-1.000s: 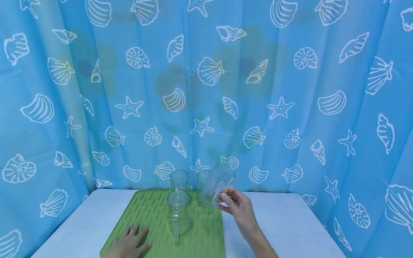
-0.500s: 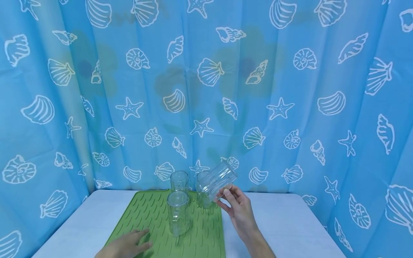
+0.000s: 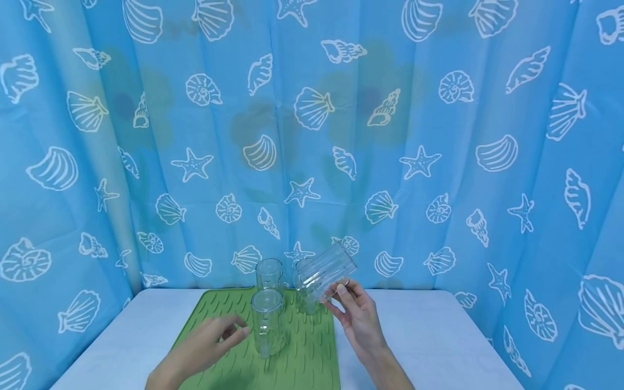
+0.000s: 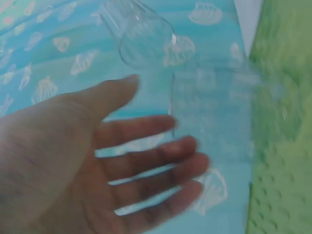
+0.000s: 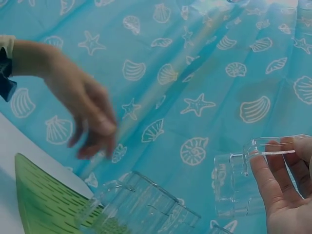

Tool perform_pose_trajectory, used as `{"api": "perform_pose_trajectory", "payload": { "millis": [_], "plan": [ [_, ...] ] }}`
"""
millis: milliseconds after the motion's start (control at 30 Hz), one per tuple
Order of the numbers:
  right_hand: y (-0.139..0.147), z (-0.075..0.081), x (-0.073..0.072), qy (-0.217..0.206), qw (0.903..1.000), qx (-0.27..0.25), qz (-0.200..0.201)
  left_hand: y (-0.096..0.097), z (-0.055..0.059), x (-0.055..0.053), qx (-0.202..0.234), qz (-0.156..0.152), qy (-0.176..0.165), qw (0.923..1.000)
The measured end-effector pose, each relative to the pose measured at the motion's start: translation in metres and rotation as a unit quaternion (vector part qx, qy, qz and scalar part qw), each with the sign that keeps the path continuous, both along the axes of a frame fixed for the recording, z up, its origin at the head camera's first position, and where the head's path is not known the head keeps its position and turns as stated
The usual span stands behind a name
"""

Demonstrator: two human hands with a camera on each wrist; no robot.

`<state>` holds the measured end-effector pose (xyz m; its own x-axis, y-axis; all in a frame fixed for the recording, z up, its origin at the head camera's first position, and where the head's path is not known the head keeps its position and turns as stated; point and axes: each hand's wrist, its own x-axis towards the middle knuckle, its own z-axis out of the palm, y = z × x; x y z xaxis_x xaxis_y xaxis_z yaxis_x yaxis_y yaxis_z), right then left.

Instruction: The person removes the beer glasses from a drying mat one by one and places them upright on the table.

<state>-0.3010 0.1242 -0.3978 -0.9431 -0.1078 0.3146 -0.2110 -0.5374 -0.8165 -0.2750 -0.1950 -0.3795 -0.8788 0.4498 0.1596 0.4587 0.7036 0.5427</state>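
My right hand [image 3: 362, 322] grips the handle of a clear glass mug [image 3: 329, 271], which is tilted and raised above the mat's right side. In the right wrist view the fingers [image 5: 265, 180] curl through that handle. My left hand [image 3: 207, 344] is up off the mat, fingers loosely bent and holding nothing, just left of the front glass mug [image 3: 268, 325]. The left wrist view shows its fingers apart, pointing at a glass mug [image 4: 214, 112]. Two more glass mugs stand behind: one at the back left [image 3: 269, 272], another [image 3: 306, 303] partly hidden by the raised mug.
Beneath the standing mugs lies a green ridged mat [image 3: 302, 371] on a white table [image 3: 414, 346]. A blue curtain [image 3: 312, 146] with white shell prints hangs close behind the table and along both sides.
My left hand has lifted off the mat and moved right towards the front mug. The mug in my right hand has tipped further over; the standing mugs have stayed put.
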Motion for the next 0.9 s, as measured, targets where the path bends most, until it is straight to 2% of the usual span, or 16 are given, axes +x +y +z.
{"api": "perform_pose_trajectory", "payload": {
  "millis": [133,300,367,467,567,633,900],
  "plan": [
    [-0.003,0.000,0.000,-0.011,0.9998,-0.014,-0.006,0.025,0.007,-0.005,0.034,0.025,0.081,0.9959],
    [-0.005,0.003,0.002,-0.030,0.9988,-0.038,-0.011,0.056,0.011,-0.014,0.112,0.059,0.159,0.9792],
    [-0.005,0.004,0.003,-0.035,0.9983,-0.046,-0.011,0.066,0.011,-0.019,0.144,0.057,0.181,0.9712],
    [-0.005,0.006,0.004,-0.040,0.9976,-0.054,-0.012,0.080,0.009,-0.026,0.187,0.036,0.204,0.9603],
    [-0.005,0.007,0.005,-0.046,0.9966,-0.066,-0.016,0.093,0.007,-0.032,0.221,0.017,0.197,0.9551],
    [-0.005,0.008,0.006,-0.049,0.9955,-0.080,-0.016,0.100,0.005,-0.036,0.243,0.014,0.182,0.9527],
    [-0.006,0.011,0.008,-0.058,0.9921,-0.112,-0.004,0.118,-0.004,-0.046,0.324,0.022,0.076,0.9427]
  ]
}}
